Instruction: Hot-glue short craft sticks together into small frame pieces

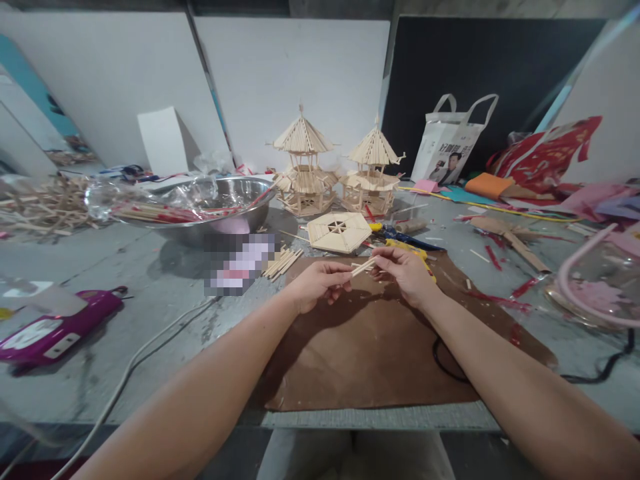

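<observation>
While thin sticks [364, 267], pale, straight, too small to count, sit pinched between left hand [321, 284] and right hand [406, 272], one brown mat [350, 360] below. Beyond: one six-sided wood plate [317, 233], two pointy stick towers [303, 181], one metal bowl [257, 217], gray bench [165, 367].

Right of the tote [441, 150] lies a red bag [547, 157]. Before the tote is pink paper [427, 187]; well left, a purple device [90, 327].

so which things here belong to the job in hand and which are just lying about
Likely part of the job:
held sticks
loose stick pile
hexagonal stick panel
stick pagodas
brown mat

Apparently just lying about:
purple device
white tote bag
red bag
</observation>
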Available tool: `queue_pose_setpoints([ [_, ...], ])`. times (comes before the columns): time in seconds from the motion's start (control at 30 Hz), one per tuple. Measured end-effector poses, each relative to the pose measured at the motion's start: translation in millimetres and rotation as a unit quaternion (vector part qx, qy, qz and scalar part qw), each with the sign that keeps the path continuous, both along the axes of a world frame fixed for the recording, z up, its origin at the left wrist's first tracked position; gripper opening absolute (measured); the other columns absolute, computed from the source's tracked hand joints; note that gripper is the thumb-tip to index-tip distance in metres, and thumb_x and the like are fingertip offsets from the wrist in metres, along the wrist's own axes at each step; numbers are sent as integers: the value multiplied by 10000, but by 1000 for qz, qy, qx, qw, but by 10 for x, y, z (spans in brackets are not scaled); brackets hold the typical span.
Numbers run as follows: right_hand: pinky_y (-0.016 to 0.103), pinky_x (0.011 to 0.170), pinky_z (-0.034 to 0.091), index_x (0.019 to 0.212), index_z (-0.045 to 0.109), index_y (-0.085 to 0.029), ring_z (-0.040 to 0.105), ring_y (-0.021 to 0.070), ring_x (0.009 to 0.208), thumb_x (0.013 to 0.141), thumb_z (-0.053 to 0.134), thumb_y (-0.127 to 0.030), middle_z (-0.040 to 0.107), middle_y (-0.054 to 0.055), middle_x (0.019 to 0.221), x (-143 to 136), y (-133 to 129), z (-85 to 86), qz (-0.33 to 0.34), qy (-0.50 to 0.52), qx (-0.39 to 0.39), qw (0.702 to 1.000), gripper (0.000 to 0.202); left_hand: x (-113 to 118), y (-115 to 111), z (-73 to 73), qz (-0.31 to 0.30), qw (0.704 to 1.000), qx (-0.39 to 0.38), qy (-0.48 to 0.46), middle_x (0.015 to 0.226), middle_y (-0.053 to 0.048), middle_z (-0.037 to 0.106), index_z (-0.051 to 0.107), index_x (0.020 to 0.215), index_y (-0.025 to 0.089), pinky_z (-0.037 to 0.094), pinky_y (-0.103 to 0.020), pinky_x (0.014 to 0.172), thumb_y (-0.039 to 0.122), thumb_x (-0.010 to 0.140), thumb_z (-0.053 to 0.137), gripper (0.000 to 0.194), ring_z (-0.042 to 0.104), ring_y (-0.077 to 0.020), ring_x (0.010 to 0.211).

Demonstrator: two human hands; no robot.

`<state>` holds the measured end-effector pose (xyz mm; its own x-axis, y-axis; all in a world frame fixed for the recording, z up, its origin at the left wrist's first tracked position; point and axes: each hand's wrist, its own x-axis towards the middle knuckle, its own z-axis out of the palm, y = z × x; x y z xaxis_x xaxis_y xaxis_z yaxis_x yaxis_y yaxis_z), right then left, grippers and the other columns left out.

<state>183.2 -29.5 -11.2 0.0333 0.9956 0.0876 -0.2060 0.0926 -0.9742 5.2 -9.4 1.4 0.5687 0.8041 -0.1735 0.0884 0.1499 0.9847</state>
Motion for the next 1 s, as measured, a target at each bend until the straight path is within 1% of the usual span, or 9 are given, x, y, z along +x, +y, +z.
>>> queue_pose_setpoints([
  [0.13, 246, 557, 462, 741, 558, -158, 552, 84, 534, 542, 640, -249, 576, -22, 609, -7, 19, -30, -8, -16, -14, 1000, 234, -10, 36, -7, 59, 995, 13, -81, 643, 7, 558, 572, 902, 150, 379, -183, 455, 205, 570, 628, 341, 456, -36, 467],
  [0.23, 245, 552, 452, 732, 550, -157, 544, 86, 532, 531, 644, -236, 568, -22, 601, -13, 35, -56, -3, -28, -19, 999, 235, -9, 47, 2, 73, 987, 24, -142, 708, 5, 570, 581, 882, 160, 408, -200, 550, 155, 555, 635, 331, 491, -47, 561],
  [0.33, 227, 505, 425, 757, 550, -153, 515, 82, 517, 545, 628, -229, 554, -20, 598, -31, 24, -88, 24, -74, -18, 997, 239, 8, 41, 10, 75, 983, 37, -163, 719, -2, 573, 594, 846, 149, 404, -197, 554, 152, 555, 635, 294, 495, -54, 585],
  [0.4, 219, 488, 404, 793, 557, -152, 499, 82, 523, 572, 603, -233, 559, -8, 640, -46, 3, -112, 48, -135, 2, 990, 240, 23, 32, 9, 79, 982, 47, -166, 717, -6, 575, 599, 827, 141, 398, -193, 543, 168, 560, 635, 271, 497, -59, 592],
  [0.53, 214, 496, 369, 832, 579, -164, 469, 81, 517, 635, 538, -240, 572, 1, 670, -77, -43, -142, 79, -309, 74, 945, 216, 45, 2, -2, 94, 984, 90, -121, 666, -3, 577, 607, 792, 127, 391, -190, 519, 214, 563, 635, 247, 484, -55, 544],
  [0.67, 211, 528, 345, 777, 599, -185, 468, 96, 569, 655, 520, -251, 565, -5, 656, -108, -63, -134, 57, -435, 154, 885, 159, 61, -33, -3, 69, 983, 167, -32, 659, -5, 583, 615, 777, 121, 391, -196, 526, 247, 587, 607, 228, 475, -57, 523],
  [0.8, 217, 548, 332, 639, 583, -176, 477, 117, 620, 651, 534, -295, 553, 7, 635, -146, -72, -116, 28, -520, 204, 829, 130, 70, -49, 0, 46, 951, 301, 52, 676, -12, 594, 632, 720, 139, 390, -197, 579, 249, 621, 566, 162, 506, -86, 599],
  [0.87, 218, 544, 324, 642, 576, -183, 479, 118, 618, 650, 536, -303, 556, 3, 626, -164, -81, -112, 28, -542, 216, 812, 126, 70, -53, -4, 38, 935, 343, 80, 696, -16, 604, 637, 719, 156, 391, -198, 609, 255, 638, 545, 159, 524, -101, 642],
  [1.0, 217, 520, 311, 709, 583, -204, 482, 116, 597, 663, 521, -312, 566, -5, 626, -183, -95, -114, 36, -564, 209, 798, 133, 71, -65, -15, 22, 929, 352, 113, 725, -14, 617, 636, 753, 179, 393, -199, 628, 257, 658, 512, 174, 540, -114, 671],
])
